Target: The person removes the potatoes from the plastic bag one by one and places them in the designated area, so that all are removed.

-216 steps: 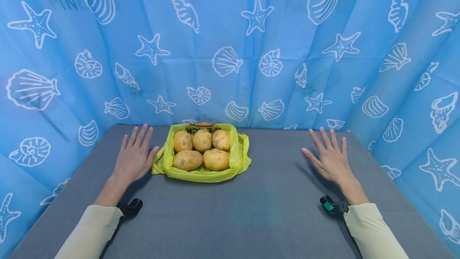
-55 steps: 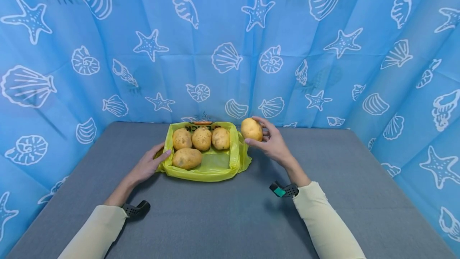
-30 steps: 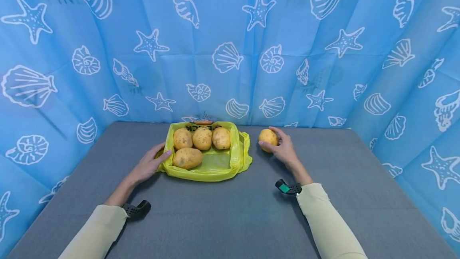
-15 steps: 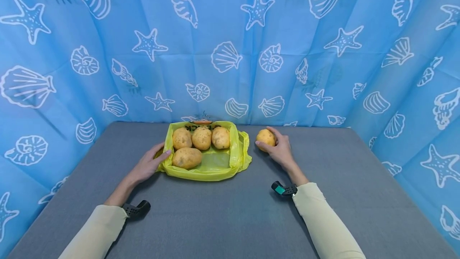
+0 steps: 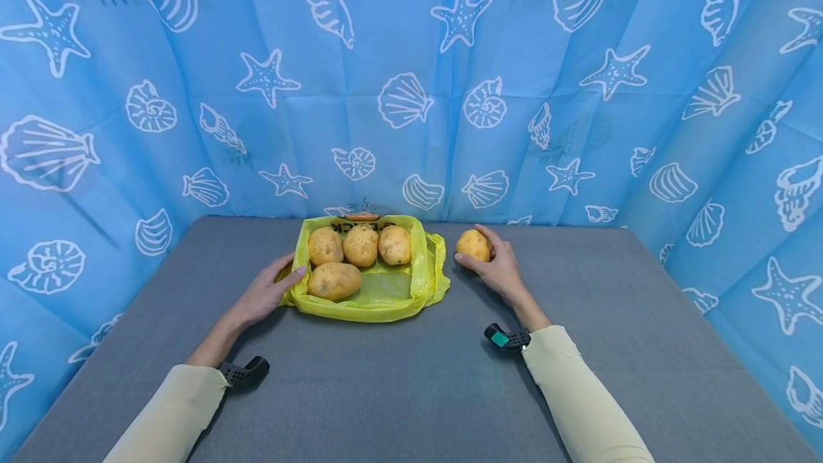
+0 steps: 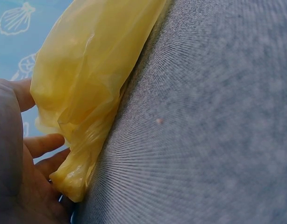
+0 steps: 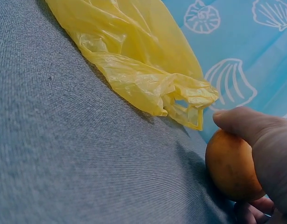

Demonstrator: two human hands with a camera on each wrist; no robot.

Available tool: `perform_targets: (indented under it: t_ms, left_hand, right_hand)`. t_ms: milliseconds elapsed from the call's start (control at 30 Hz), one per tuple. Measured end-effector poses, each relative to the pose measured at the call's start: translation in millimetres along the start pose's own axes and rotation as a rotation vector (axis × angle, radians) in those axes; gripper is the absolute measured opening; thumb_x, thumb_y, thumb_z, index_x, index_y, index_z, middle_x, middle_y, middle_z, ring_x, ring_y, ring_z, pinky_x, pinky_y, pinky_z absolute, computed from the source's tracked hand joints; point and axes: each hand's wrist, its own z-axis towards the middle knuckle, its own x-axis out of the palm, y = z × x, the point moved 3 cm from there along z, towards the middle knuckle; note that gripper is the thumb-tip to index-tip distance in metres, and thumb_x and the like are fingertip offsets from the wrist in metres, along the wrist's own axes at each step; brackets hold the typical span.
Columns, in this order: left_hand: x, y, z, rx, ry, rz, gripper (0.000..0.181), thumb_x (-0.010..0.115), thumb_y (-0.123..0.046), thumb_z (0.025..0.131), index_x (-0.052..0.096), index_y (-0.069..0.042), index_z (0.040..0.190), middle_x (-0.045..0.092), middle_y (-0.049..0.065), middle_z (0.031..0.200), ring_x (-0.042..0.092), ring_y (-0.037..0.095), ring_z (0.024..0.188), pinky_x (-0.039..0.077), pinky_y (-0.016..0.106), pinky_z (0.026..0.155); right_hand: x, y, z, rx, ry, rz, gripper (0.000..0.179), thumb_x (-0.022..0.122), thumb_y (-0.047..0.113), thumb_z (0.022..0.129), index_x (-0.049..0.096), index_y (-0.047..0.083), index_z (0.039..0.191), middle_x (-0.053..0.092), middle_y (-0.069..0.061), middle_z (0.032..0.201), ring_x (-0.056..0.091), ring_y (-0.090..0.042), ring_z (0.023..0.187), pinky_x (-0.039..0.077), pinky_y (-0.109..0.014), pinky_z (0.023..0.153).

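Note:
A yellow-green plastic bag [image 5: 356, 311], its mouth spread into a box shape, lies on the grey table. Inside it sit three potatoes in the back row and one long potato [image 5: 334, 281] at front left; the front right part shows bare bag. My left hand [image 5: 260, 295] touches the bag's left side with thumb and fingers, near a bunched handle [image 6: 71, 179]. To the right of the bag, my right hand [image 5: 504, 270] holds a round potato [image 5: 472, 243] between thumb and fingers. In the right wrist view this potato [image 7: 231, 165] is very near the tabletop; contact is unclear.
The grey cloth-covered table [image 5: 398, 391] reaches back to a blue curtain [image 5: 411, 34] with white shells and starfish, which also runs along both sides. A loose bag handle [image 5: 439, 270] spreads toward the right hand. Black wrist cameras hang under both wrists.
Both hands lay flat on the table at first, with the potato in the bag's front right. My right hand has taken it out, lowered it rightward, then shifted slightly left. My left hand moved against the bag.

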Motion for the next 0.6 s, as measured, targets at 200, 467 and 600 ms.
perform_targets:
  t_ms: [200,467,600]
  left_hand:
    - [-0.1,-0.2,-0.3,-0.001,-0.002,0.003,0.067,0.046,-0.038,0.109,0.027,0.006,0.157,0.028,0.034,0.157,0.024,0.051,0.145,0.019,0.068,0.115]
    - [-0.1,0.2,-0.2,-0.001,0.0,0.011,0.068,0.046,-0.038,0.109,0.026,0.006,0.157,0.028,0.034,0.157,0.024,0.051,0.145,0.019,0.069,0.114]
    - [-0.1,0.4,-0.2,-0.001,0.002,0.013,0.068,0.046,-0.038,0.109,0.027,0.006,0.157,0.028,0.034,0.157,0.024,0.051,0.145,0.019,0.069,0.114]
  right_hand:
    - [-0.6,-0.8,0.5,-0.003,0.011,0.029,0.082,0.081,0.029,0.088,0.038,0.018,0.157,0.039,-0.025,0.141,0.048,-0.038,0.117,0.047,-0.05,0.091]
    - [0.7,-2.9,2.2,-0.049,-0.003,0.069,0.08,0.08,0.026,0.089,0.038,0.015,0.157,0.046,-0.02,0.146,0.051,-0.037,0.118,0.048,-0.049,0.092]
    - [2.6,-4.5,2.2,-0.057,0.004,0.047,0.08,0.08,0.028,0.089,0.039,0.017,0.157,0.048,-0.02,0.143,0.052,-0.036,0.116,0.048,-0.048,0.091]
